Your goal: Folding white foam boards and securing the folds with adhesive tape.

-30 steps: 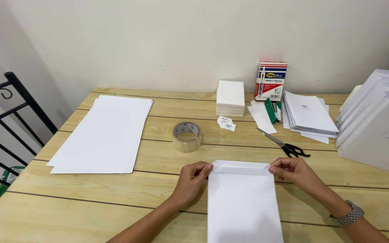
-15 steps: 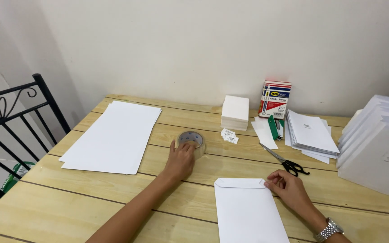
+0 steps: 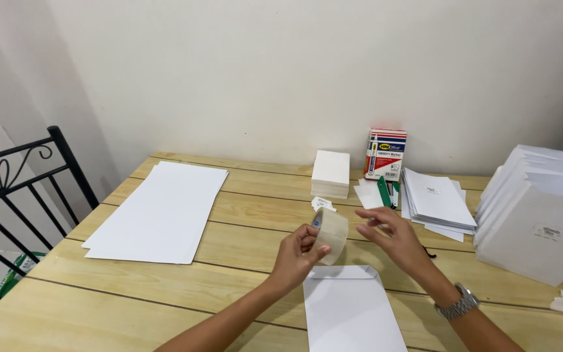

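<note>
Gripping the roll of clear tape (image 3: 330,234) from its left side, your left hand (image 3: 296,255) is closed on it, lifting it just above the white envelope's (image 3: 350,309) folded flap; right of the roll, your right hand (image 3: 391,236) hovers open-fingered, holding nothing, placed to find the tape's end.

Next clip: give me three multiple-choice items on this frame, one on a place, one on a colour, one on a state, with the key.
1. Where is the tape roll?
A. flat on the table
B. lifted in the left hand
C. on the paper stack

2. What colour is the stapler?
A. green
B. yellow
C. black

3. How is the envelope flap?
A. torn off
B. standing open
C. folded down

Key: B, fingers grip the roll above the table; A, green body beside the marker box; C, the flap lies flat.
</note>
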